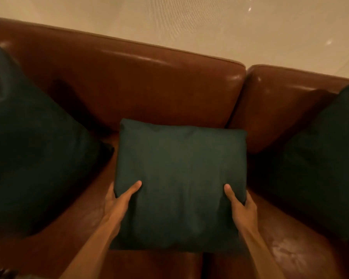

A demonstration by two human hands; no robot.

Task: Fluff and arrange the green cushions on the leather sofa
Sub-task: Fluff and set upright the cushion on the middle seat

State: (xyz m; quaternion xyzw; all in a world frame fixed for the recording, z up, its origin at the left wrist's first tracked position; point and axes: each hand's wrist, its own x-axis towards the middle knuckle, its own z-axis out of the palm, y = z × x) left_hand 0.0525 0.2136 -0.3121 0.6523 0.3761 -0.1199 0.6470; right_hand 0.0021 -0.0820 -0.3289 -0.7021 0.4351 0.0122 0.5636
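Note:
A dark green square cushion [179, 178] is held over the middle of the brown leather sofa [149, 81]. My left hand [120, 200] grips its left edge, thumb on the front face and fingers hidden behind. On the opposite edge my right hand [241, 204] grips the same way, only the thumb lying on the fabric. A larger green cushion [34, 158] leans at the sofa's left end. Another green cushion [314, 162] leans at the right, partly cut off by the frame.
The sofa's backrest is split into two pads with a gap [246, 77] at right of centre. Behind it runs a pale beige wall or curtain [189, 21]. Worn, scuffed leather shows on the right seat [286, 252].

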